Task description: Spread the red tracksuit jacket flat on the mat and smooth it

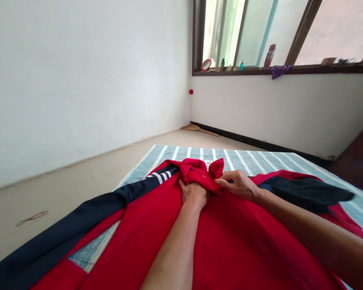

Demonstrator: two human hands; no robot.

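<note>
A red jacket (230, 241) with dark navy sleeves and white stripes lies spread over a blue-and-white striped cloth (248, 158). At its collar, my left hand (195, 194) reaches in under a red fold, its fingers mostly hidden by the fabric. My right hand (237, 184) pinches the edge of the collar on the right side, thumb and fingers together. The left sleeve (87, 219) stretches toward the lower left; the right sleeve (308, 192) lies bunched at the right. A white label shows partly behind the collar.
Beyond the cloth, a broom-like item (199, 129) lies on the floor by the corner. A thin looped cord (32, 218) rests on the floor at left. Bottles, a round red mirror (206, 65) and a purple cloth (280, 71) are on the windowsill.
</note>
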